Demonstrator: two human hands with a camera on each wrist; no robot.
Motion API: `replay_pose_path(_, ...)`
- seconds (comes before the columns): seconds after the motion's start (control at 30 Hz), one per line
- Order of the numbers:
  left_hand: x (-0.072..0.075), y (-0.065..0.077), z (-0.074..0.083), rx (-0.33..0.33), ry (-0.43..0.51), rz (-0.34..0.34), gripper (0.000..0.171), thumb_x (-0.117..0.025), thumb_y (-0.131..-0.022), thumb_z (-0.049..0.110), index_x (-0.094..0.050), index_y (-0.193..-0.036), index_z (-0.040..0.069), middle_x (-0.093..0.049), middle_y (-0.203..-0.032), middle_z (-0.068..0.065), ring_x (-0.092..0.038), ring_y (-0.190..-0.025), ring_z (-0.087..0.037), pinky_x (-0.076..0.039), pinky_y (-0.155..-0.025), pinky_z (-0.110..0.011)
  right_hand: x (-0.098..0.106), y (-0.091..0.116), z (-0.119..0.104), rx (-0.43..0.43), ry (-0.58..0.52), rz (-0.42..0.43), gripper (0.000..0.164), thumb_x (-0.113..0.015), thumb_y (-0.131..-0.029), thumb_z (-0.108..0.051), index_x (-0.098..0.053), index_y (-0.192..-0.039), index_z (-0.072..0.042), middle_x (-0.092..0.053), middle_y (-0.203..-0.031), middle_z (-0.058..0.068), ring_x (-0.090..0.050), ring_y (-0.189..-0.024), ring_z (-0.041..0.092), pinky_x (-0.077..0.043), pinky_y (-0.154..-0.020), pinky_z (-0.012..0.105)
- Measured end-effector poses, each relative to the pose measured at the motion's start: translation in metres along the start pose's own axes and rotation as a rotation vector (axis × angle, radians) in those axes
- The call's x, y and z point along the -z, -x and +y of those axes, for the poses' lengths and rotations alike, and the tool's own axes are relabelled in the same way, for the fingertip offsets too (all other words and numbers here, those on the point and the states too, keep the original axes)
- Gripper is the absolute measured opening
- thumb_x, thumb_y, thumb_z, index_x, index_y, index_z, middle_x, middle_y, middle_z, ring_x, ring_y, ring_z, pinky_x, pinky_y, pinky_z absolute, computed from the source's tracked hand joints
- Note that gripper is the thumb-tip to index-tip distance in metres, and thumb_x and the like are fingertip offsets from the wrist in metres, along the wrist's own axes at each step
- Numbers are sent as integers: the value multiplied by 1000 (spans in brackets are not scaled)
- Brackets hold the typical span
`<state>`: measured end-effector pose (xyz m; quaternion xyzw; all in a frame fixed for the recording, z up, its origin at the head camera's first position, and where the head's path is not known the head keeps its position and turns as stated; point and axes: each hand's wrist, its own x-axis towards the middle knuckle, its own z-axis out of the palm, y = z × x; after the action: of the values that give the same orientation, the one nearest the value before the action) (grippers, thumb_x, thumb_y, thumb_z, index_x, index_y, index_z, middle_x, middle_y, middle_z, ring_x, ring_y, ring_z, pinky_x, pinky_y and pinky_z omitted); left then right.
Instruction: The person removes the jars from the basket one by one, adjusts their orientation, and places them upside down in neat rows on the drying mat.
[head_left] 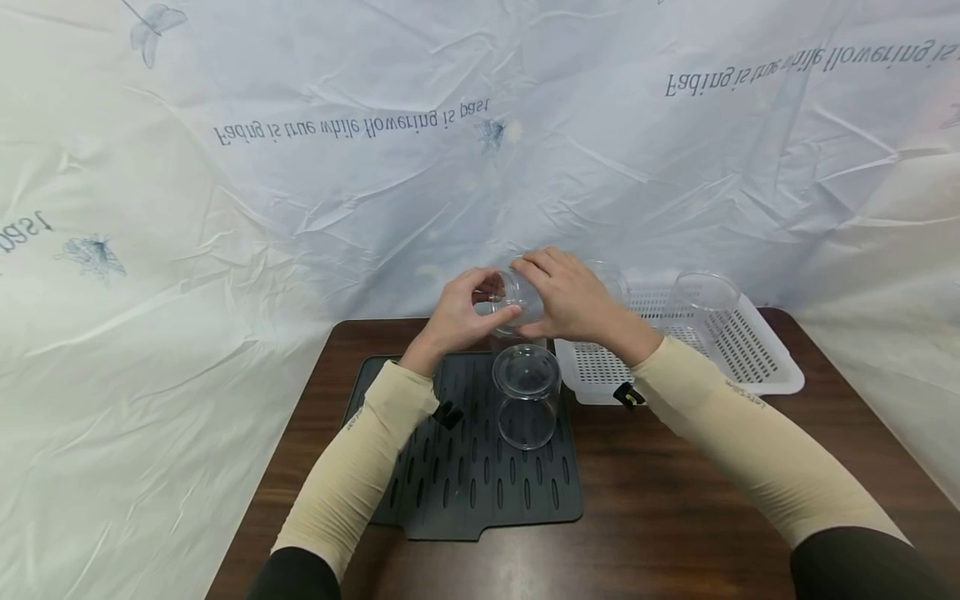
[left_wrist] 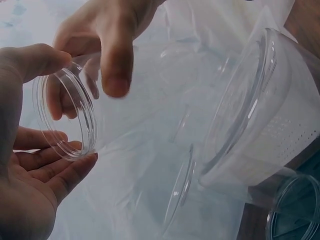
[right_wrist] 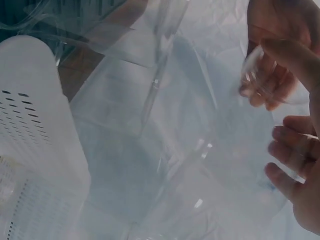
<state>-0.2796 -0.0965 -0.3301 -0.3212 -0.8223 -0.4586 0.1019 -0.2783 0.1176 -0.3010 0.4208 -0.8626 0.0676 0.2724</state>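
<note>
Before me, my left hand (head_left: 459,312) and right hand (head_left: 576,297) hold a clear round jar (head_left: 527,300) between them, above the back of a dark mat. In the left wrist view, my left thumb and fingers grip the ringed round end (left_wrist: 89,122) of the jar, while my right thumb (left_wrist: 117,75) lies along its side. My right fingers (right_wrist: 287,145) curve about it in the right wrist view, the clear wall hardly showing there. Just below the hands, another clear jar (head_left: 527,408) stands on the ridged dark mat (head_left: 457,467). Part of a further clear vessel (head_left: 507,340) shows behind it.
To the right, a white perforated basket (head_left: 783,371) stands on the brown wooden table (head_left: 660,500), with a clear vessel (head_left: 707,292) in it. Another clear round vessel (head_left: 611,279) is partly hidden behind my right hand. A pale printed sheet (head_left: 420,192) hangs behind.
</note>
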Motion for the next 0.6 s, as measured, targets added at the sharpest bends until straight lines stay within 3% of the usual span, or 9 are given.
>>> replay_pose_path(0.3,3,3,0,26,-8,4,58,-72,-88,28,-52,-136,2,-58,-120,-13,-62,-108,-24,-52,-97,-35,8,2,9,-67,-151,-66,94,-83,-69,-53,-49,-138,0,-51,-137,20,-48,-126,36,-45,-102,51)
replay_pose_path(0.6,6,4,-2,25,-17,-3,57,-73,-88,26,-53,-135,2,-58,-119,-13,-61,-107,-25,-52,-97,-37,17,4,21,-166,-335,-80,95,-85,-70,-50,-46,-143,-4,-47,-144,16,-43,-134,34,-37,-111,51)
